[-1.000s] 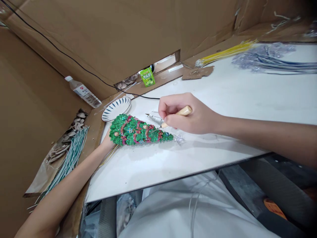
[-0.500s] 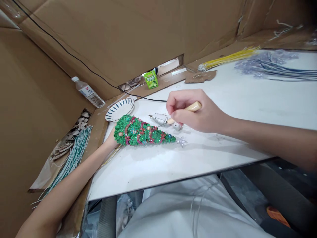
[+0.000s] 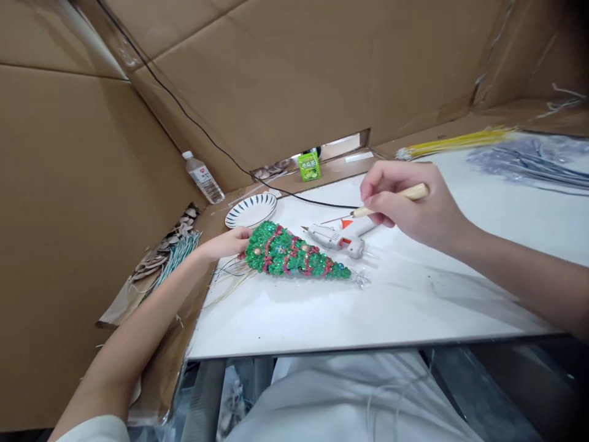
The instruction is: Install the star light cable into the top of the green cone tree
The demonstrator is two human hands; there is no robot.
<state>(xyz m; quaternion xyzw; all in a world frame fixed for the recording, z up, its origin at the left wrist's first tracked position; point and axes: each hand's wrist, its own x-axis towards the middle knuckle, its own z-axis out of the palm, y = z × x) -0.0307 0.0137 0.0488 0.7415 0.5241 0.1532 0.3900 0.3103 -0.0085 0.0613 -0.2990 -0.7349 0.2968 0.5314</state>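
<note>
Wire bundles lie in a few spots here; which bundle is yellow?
The yellow bundle at the table's far edge, by the cardboard wall. The bluish bundle lies nearer the camera; the green-white bundle lies far left.

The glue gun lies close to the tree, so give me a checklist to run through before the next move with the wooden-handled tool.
1. Tool grip: right hand is closed on the wooden-handled tool: ok.
2. Tool tip is off the sequined tree, raised above the glue gun: ok.
3. Tree is steadied: left hand holds its wide base, tree lying flat on the white table: ok.
4. Glue gun is parked: it lies on the table just behind the tree, nozzle pointing left, apart from the sequins: ok.
5. Glue gun hot or dripping: cannot tell.
6. Black cord lies behind the gun, away from the tree: ok.
</note>
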